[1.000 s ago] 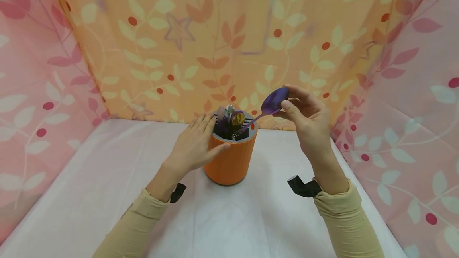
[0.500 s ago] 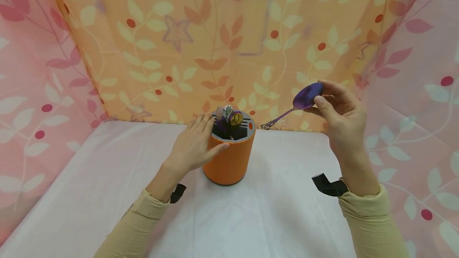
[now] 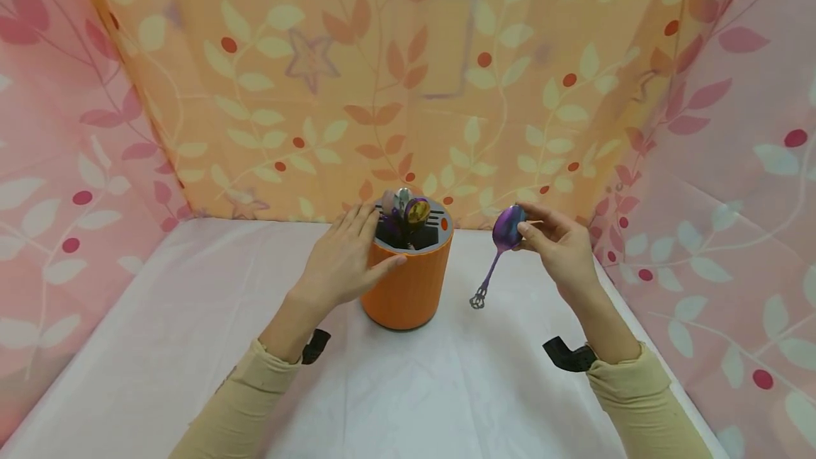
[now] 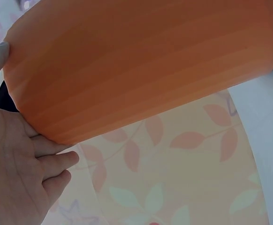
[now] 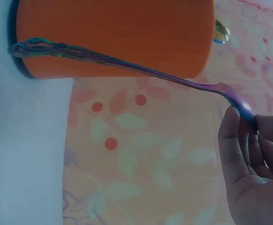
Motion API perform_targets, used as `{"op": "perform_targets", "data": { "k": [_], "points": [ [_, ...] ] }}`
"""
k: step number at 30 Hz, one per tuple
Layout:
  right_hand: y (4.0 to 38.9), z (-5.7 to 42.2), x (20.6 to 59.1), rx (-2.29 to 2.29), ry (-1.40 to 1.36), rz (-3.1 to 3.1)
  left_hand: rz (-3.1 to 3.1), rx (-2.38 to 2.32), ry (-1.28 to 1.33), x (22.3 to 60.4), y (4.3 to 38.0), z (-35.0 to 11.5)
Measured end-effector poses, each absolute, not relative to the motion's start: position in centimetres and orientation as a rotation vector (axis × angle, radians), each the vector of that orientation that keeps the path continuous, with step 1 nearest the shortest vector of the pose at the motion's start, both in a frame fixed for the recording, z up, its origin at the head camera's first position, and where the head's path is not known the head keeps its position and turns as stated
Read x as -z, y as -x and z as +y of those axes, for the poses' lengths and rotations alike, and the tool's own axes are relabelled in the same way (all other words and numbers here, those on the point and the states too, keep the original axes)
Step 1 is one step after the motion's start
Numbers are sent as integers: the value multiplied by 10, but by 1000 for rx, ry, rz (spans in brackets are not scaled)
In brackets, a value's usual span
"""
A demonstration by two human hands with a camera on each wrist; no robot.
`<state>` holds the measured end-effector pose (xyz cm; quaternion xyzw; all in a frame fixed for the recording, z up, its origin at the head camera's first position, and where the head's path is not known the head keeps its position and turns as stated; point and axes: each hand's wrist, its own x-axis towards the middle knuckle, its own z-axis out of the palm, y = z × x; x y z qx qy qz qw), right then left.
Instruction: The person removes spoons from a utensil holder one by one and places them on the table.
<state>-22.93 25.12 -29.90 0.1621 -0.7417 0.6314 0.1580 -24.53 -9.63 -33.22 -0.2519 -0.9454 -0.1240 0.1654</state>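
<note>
A purple, iridescent spoon (image 3: 508, 229) hangs to the right of an orange holder (image 3: 408, 289), its openwork handle tip pointing down. My right hand (image 3: 561, 246) pinches the spoon by its bowl between thumb and fingers. In the right wrist view the spoon's handle (image 5: 150, 71) crosses in front of the holder. My left hand (image 3: 341, 257) rests with straight fingers against the upper left side and rim of the holder; in the left wrist view its fingers (image 4: 56, 164) lie along the orange wall. Several utensils (image 3: 408, 214), purple, gold and silver, stand in the holder's slotted grey top.
A white cloth (image 3: 395, 395) covers the table. Behind it hangs an orange-yellow curtain (image 3: 255, 91) with leaf prints, and pink leaf-printed curtains (image 3: 701, 197) close off both sides. A black wrist mount (image 3: 569, 356) sits on the right forearm.
My right hand drew the spoon out of the holder to the right, then lowered it, the handle swinging from sideways to downward. The left hand stayed on the holder.
</note>
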Motion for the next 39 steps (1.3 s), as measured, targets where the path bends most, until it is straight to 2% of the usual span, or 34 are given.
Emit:
{"op": "perform_targets", "data": {
  "k": [12, 39],
  "points": [
    [264, 237, 355, -1868, -240, -2383, -2693, 343, 714, 332, 245, -97],
    [336, 235, 449, -2073, 26, -2454, -2685, 318, 702, 332, 245, -97]
  ]
}}
